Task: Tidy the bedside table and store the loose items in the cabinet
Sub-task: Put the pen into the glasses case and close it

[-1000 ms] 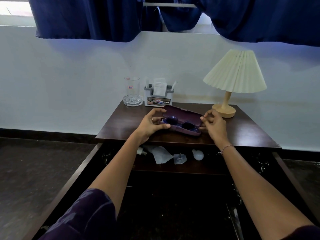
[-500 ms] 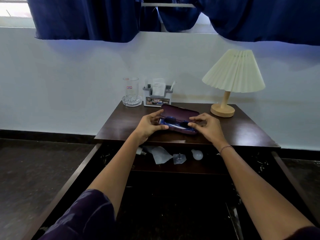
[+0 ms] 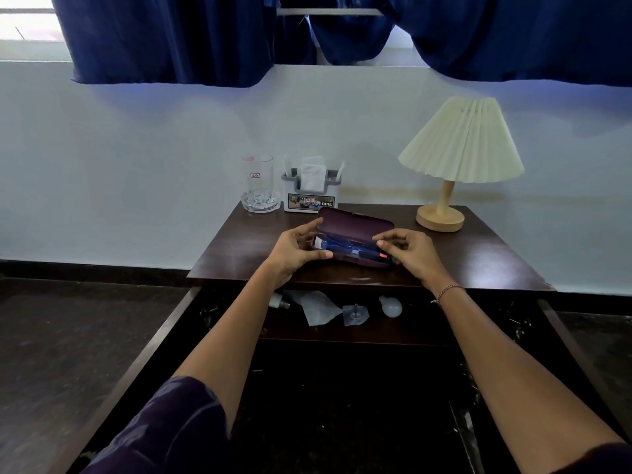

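Open purple hard-shell case located on dark wooden bedside table, left of cream pleated-shade lamp. Left end gripped by left hand; right end held by curled right hand. Blue pens contained inside.

Short sleeves on both arms. Left sleeve: dark purple cloth with a faint, paler mottled print and a soft hem that ends above the elbow. Right sleeve: only a dark sliver shows at the bottom corner, too little to make out any print. Forearms bare from hem to wrist. Right wrist: thin bracelet, a reddish thread with paler flecks and a small loose tail hanging on the inner side. Left grip and right grip are bare.
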A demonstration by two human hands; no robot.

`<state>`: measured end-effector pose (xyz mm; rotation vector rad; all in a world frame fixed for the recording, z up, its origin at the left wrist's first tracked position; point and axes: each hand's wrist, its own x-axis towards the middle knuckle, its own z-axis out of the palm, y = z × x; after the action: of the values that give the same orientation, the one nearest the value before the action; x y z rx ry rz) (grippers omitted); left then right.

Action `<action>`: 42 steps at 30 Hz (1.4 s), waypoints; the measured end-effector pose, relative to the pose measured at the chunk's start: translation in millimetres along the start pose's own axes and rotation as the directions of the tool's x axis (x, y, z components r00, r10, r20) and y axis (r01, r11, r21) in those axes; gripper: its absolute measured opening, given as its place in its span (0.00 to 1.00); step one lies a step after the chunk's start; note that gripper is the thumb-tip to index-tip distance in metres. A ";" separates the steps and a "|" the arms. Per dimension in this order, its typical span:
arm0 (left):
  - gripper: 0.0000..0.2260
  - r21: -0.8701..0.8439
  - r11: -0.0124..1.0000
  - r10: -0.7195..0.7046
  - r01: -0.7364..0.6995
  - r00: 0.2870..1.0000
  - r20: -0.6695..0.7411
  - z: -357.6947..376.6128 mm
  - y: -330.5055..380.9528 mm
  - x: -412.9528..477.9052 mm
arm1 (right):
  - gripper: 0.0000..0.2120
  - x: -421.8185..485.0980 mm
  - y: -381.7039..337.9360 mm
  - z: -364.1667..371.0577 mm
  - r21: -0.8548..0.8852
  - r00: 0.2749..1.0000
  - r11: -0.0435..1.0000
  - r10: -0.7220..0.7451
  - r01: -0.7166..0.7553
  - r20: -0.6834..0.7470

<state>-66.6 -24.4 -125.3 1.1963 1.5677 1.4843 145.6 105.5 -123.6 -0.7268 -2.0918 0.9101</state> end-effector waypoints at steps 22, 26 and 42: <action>0.36 0.013 1.000 -0.003 0.004 1.000 -0.026 1.8 2.0 -1.5 | 0.09 -2.8 0.7 6.5 -0.141 0.989 0.979 -0.143 0.146 0.035; 0.38 -0.045 0.998 0.032 -0.032 0.999 -0.013 1.9 2.2 -2.4 | 0.09 -3.1 0.5 7.3 -0.107 0.988 0.982 -0.154 0.156 0.031; 0.32 -0.009 0.999 0.034 -0.035 0.999 -0.038 3.3 0.7 1.6 | 0.59 4.7 4.5 6.2 -0.150 0.986 0.989 0.025 0.000 0.164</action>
<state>-64.1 -21.7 -124.8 1.2019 1.5698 1.5430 138.9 109.3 -128.3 -0.7648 -2.3245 0.8521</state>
